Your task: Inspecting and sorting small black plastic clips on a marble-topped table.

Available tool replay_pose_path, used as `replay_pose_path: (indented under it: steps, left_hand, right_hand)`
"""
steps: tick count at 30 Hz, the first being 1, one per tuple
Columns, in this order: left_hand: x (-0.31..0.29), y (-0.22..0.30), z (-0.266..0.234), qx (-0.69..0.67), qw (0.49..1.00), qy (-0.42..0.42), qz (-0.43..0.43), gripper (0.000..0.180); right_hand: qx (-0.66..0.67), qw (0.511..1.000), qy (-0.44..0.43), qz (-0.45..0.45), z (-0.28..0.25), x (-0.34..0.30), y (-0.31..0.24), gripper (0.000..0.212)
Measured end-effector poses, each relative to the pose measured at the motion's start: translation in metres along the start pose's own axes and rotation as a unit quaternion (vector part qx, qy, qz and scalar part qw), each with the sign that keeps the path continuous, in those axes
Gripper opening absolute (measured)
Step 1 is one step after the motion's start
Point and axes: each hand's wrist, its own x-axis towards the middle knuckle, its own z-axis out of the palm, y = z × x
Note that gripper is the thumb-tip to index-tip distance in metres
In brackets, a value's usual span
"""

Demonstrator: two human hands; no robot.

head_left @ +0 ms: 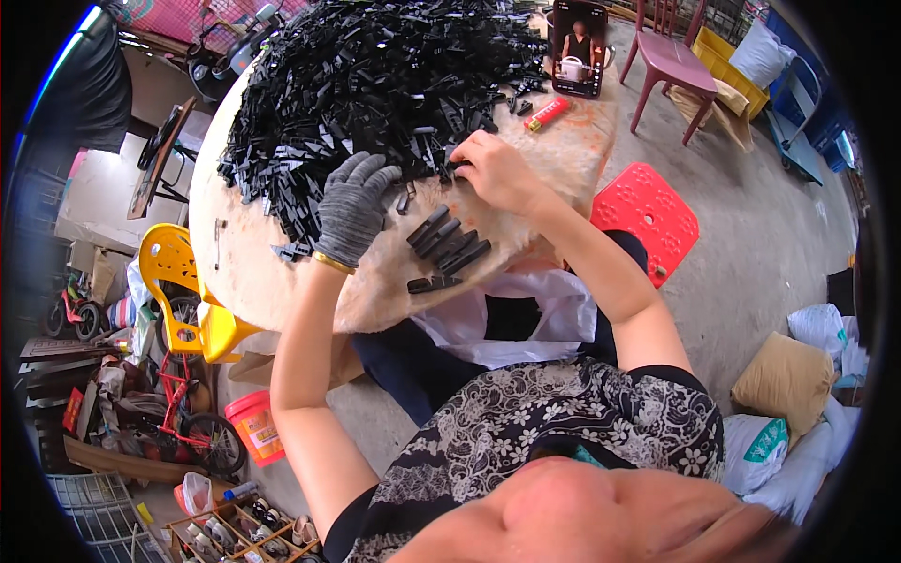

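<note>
A large heap of small black plastic pieces (375,84) covers the far part of a round table with a pale, stained cover (239,281). At the heap's near edge, my left hand (352,208), in a grey knitted glove, has its fingers bent inward; what they hold, if anything, is hidden. My bare right hand (497,174) pinches a small dark piece, mostly covered by the fingertips. Between the hands lies a loose black piece (404,199). Closer to me, several longer black plastic parts (449,242) lie side by side, with more black parts (434,283) below them.
A phone (577,52) stands at the far right of the table, near a red tube-shaped item (547,114). An open white bag (563,310) sits at my lap. Around the table are a red stool (648,220), a yellow chair (174,281) and a red bucket (255,427).
</note>
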Motion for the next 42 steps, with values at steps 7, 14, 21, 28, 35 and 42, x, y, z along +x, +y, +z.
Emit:
replay_pose_path:
  steps: [7, 14, 21, 28, 35, 42]
  left_hand:
    - [-0.006, 0.023, -0.002, -0.281, 0.943, 0.020, -0.178, 0.029]
    - [-0.036, 0.029, 0.010, -0.440, 0.863, -0.044, -0.246, 0.039]
    - [-0.034, 0.032, -0.011, -0.355, 0.895, -0.096, -0.253, 0.024]
    - [-0.031, 0.037, -0.015, -0.295, 0.913, -0.168, -0.227, 0.022]
    - [-0.020, 0.043, -0.025, -0.187, 0.944, -0.201, -0.184, 0.022]
    - [-0.006, 0.047, -0.035, -0.108, 0.949, -0.253, -0.152, 0.023]
  right_hand:
    - [0.043, 0.989, 0.136, -0.028, -0.007, 0.007, -0.014, 0.012]
    - [0.118, 0.974, -0.097, -0.166, 0.009, 0.001, -0.026, 0.012]
    - [0.163, 0.952, -0.158, -0.203, 0.004, 0.000, -0.020, 0.019]
    - [0.167, 0.969, -0.146, -0.110, 0.000, -0.001, -0.026, 0.020]
    - [0.152, 0.971, -0.138, -0.123, -0.001, -0.002, -0.029, 0.021]
    - [0.146, 0.970, -0.140, -0.135, 0.001, -0.002, -0.030, 0.023]
